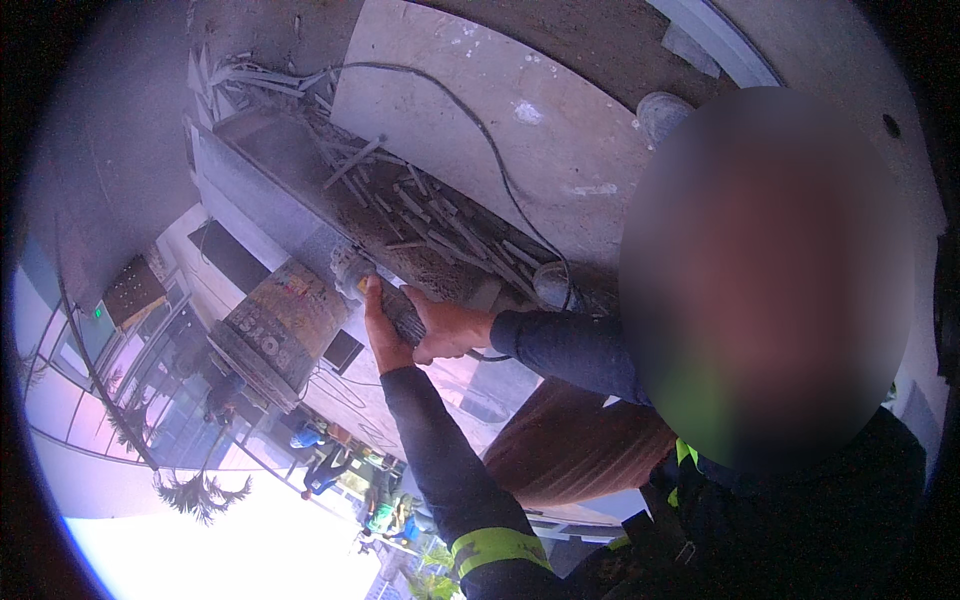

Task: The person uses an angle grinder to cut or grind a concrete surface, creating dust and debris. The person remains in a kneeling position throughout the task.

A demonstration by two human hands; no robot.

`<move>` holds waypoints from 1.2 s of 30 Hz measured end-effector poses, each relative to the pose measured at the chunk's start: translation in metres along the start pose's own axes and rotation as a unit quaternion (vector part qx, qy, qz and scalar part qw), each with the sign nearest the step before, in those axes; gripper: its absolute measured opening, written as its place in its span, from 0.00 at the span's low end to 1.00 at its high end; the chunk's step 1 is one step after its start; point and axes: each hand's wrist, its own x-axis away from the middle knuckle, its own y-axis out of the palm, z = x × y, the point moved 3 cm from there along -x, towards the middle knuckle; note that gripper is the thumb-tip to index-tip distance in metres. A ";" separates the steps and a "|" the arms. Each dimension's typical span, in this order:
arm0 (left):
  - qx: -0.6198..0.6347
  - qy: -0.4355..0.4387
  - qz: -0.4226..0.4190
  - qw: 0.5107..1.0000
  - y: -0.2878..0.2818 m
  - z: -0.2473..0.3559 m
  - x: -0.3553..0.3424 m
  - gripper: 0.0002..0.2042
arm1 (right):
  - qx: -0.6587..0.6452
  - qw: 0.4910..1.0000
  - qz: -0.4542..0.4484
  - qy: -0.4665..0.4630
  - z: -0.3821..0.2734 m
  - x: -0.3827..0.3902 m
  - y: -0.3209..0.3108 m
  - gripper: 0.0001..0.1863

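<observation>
Both my hands are wrapped round a dusty, dark-bodied angle grinder [404, 316]. My left hand [387, 328], on the arm with a yellow-green band, grips it with one digit stretched along the body toward the tool's head. From the other side my right hand [448, 328] closes round the body, its dark sleeve coming in from the right. The grinder's dust-covered head is at the end of a long pale slab edge [255, 190], in hazy dust. Whether the disc touches the slab I cannot tell.
A stained bucket [290, 305] stands beside the tool. Broken strips [440, 230] litter the ground by a large pale board [480, 110]. A black cable [490, 145] crosses that board. Several people [380, 500] are in the distance. A blurred patch covers the right side.
</observation>
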 end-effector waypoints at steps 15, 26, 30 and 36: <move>0.022 -0.007 -0.036 0.999 -0.014 -0.002 -0.023 0.22 | 0.011 1.000 0.012 0.011 0.008 -0.021 0.003 0.69; 0.019 -0.019 -0.035 0.999 -0.015 -0.015 -0.009 0.19 | 0.040 0.998 0.038 -0.018 0.021 -0.006 0.010 0.68; 0.024 -0.028 -0.027 0.999 -0.022 -0.015 -0.013 0.21 | 0.021 0.999 0.021 -0.023 0.016 -0.005 0.010 0.67; 0.007 -0.010 -0.046 0.999 -0.025 -0.007 -0.021 0.22 | 0.003 1.000 0.013 -0.011 0.011 -0.016 0.009 0.68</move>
